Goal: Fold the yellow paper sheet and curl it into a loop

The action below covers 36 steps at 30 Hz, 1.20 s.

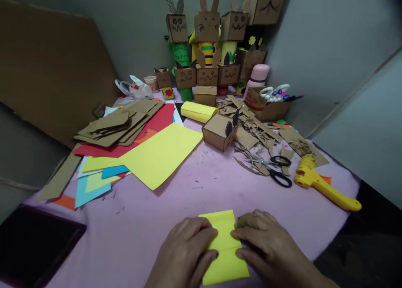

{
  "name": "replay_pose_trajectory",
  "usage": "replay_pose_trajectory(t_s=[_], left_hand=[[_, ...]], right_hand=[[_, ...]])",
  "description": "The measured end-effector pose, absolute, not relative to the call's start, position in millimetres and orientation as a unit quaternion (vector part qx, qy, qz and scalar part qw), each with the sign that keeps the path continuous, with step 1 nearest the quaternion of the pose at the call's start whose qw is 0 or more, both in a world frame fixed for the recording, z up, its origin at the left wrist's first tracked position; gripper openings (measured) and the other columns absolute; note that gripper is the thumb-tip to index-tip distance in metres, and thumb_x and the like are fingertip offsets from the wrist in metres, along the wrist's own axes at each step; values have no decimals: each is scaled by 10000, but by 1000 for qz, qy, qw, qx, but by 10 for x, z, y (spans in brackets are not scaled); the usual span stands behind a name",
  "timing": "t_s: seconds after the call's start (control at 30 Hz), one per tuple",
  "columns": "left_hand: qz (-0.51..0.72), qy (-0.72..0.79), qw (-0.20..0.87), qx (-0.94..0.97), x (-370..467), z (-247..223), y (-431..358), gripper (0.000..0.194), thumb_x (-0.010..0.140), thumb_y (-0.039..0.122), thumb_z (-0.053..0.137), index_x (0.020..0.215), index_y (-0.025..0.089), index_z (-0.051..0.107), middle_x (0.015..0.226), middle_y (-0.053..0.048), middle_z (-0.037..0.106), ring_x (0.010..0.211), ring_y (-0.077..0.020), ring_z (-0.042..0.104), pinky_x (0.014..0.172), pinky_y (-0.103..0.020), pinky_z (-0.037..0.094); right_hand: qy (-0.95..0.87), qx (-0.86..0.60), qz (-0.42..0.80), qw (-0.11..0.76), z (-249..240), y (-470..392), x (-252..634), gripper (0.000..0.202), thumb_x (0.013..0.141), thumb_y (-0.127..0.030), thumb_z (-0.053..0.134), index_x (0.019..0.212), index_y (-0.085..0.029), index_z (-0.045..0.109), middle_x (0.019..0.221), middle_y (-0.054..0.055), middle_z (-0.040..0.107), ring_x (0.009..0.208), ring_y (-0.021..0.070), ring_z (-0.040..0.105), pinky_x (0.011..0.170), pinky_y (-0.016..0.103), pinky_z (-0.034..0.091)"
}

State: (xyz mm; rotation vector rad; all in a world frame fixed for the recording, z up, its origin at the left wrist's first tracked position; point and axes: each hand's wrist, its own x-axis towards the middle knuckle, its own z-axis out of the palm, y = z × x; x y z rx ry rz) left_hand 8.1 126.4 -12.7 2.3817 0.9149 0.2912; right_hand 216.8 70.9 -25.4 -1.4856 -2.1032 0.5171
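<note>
A small yellow sheet of paper (224,265) with a crease across its middle lies at the front of the table. My left hand (190,250) grips its left edge, thumb and fingers near the crease. On the opposite edge, my right hand (266,244) holds the paper the same way. Beyond them rests a larger yellow sheet (163,154), with a rolled yellow paper tube (199,111) farther back. A cardboard box head with dark ears (218,131) sits beside the tube.
Black-handled scissors (273,168) and a yellow glue gun (323,183) lie to the right. Cardboard scraps (251,124) are heaped behind the scissors. Stacked cardboard pieces (116,122) cover coloured paper at left. Cardboard animal figures (207,26) and a pink bottle (257,78) stand at the back.
</note>
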Motion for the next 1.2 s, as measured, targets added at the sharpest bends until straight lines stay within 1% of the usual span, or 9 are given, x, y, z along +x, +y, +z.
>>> replay_pose_trajectory(t_s=[0.2,0.33,0.5,0.6,0.7,0.8,1.0,1.1,1.2], left_hand=[[140,323,243,904,54,-166,1253,162,899,208,471,1005,245,588,981,-21,645,887,-182,599,763,-327,518],[151,309,219,913,49,-170,1269,162,869,209,518,1009,222,599,983,-39,669,882,-189,622,761,-325,536],[188,326,245,893,45,-173,1285,192,879,129,450,916,216,617,949,-30,680,884,-164,631,752,-283,541],[175,361,271,875,30,-169,1269,170,889,162,463,869,218,622,966,-33,663,930,-161,613,788,-272,526],[166,387,281,862,25,-169,1250,170,899,185,455,843,208,615,984,-47,639,946,-169,598,794,-279,518],[170,396,283,857,43,-181,1242,182,905,181,441,829,194,605,967,-59,623,926,-174,592,776,-291,515],[177,394,277,859,70,-170,1261,188,903,164,421,837,178,597,947,-77,607,906,-187,583,781,-322,506],[177,393,278,859,80,-132,1275,203,895,167,424,782,180,592,908,-74,601,870,-194,583,748,-337,509],[187,395,277,856,100,-110,1279,213,883,170,440,718,192,573,867,-60,598,830,-191,583,709,-333,510]], right_hand=[[-788,-527,133,289,-281,707,2177,132,825,-165,584,910,-218,670,839,24,702,726,194,596,640,334,450],[-779,-536,134,296,-284,713,2153,172,864,-150,509,873,-230,661,818,11,685,708,177,573,646,323,435],[-756,-570,162,279,-288,714,2093,202,875,-150,462,790,-213,634,779,35,642,695,197,533,636,348,426],[-743,-585,175,274,-304,702,2076,200,876,-149,453,783,-205,621,774,46,614,712,204,516,638,357,422],[-736,-592,182,273,-329,691,2077,165,875,-146,459,834,-214,604,835,45,605,765,209,520,674,370,423],[-731,-600,183,269,-358,691,2077,136,868,-137,466,839,-212,575,867,45,594,798,211,520,696,376,425],[-726,-612,183,253,-376,722,2059,132,866,-137,447,808,-203,546,854,51,579,800,223,512,703,401,426],[-723,-618,183,247,-364,727,2037,119,858,-139,445,807,-199,534,843,56,567,798,231,508,702,415,424],[-709,-631,173,263,-346,728,2003,96,837,-128,455,787,-189,511,830,65,554,786,235,502,694,422,422]])
